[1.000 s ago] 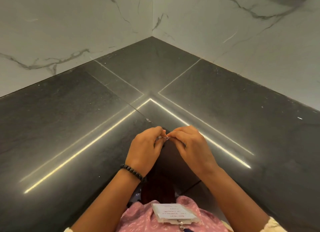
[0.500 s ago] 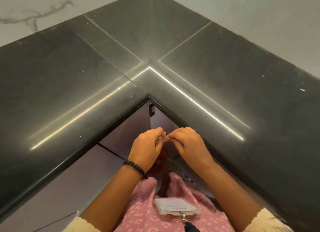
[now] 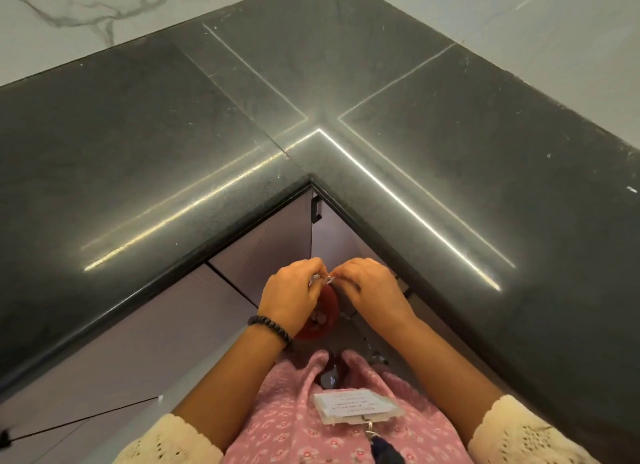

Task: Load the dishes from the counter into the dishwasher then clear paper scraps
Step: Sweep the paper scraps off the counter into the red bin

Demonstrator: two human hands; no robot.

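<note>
Scraps were the step in hand, as far as could be judged: your left hand (image 3: 291,295) and right hand (image 3: 372,290) met fingertip to fingertip in front of the inner corner of the counter (image 3: 433,172), both curled and pinching one tiny pale scrap (image 3: 322,279) between them. To do it well, you needed to keep the pinch firm with one hand before letting go with the other, since a piece that small would likely flutter down to the floor. A bin, if one stood below, could not be made out; only something red (image 3: 327,307) showed beneath your hands, too hidden to name.

That scrap looked whitish, slightly shiny and crumpled, mostly covered by your fingers (image 3: 313,269), so whether it was paper or foil could not be told. It sat at about 6 o'clock from the counter's corner seam, off the worktop and over the cupboard fronts (image 3: 270,241). No dishes showed on the dark counter; a few pale specks (image 3: 631,189) lay towards 3 o'clock, possibly more bits to gather.
</note>
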